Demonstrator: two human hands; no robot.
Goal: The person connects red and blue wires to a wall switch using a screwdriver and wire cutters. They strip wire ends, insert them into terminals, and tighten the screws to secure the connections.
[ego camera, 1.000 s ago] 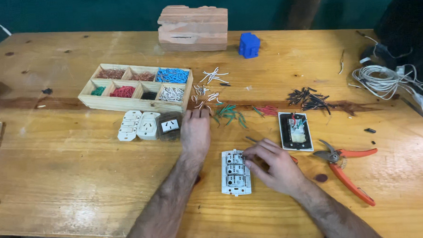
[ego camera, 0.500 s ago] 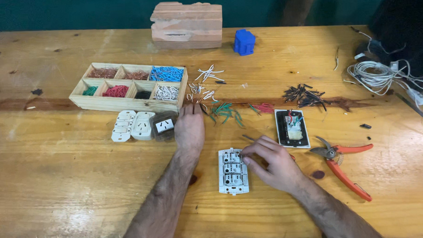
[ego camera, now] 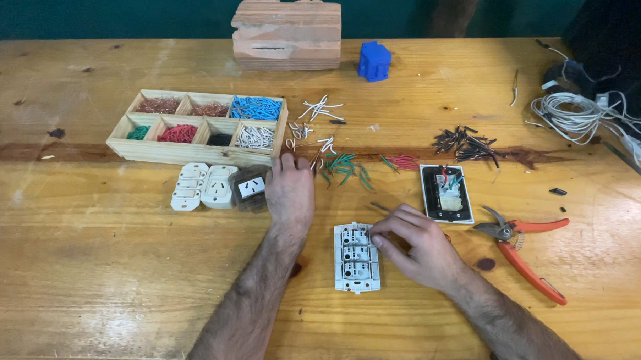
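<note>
My left hand (ego camera: 289, 189) reaches forward, fingertips on the small white wire pieces (ego camera: 304, 146) lying by the corner of the wooden compartment tray (ego camera: 151, 152). Whether it pinches one I cannot tell. My right hand (ego camera: 416, 243) rests on the table with its fingertips closed on a thin tool, pressing at the top of a white switch module (ego camera: 356, 257) that lies face down. Green wire pieces (ego camera: 344, 166) and red wire pieces (ego camera: 403, 161) lie just beyond my hands.
The tray holds sorted coloured wire bits. White outlet parts (ego camera: 203, 186) and a dark one (ego camera: 250, 188) sit beside it. A black-framed socket (ego camera: 447, 192), orange-handled cutters (ego camera: 525, 247), black wire scraps (ego camera: 467, 143), a white cable coil (ego camera: 578, 114), a brick (ego camera: 287, 33) and a blue block (ego camera: 374, 61) surround them.
My left hand has slid forward a little toward the white wire pieces. My right hand stays at the white module.
</note>
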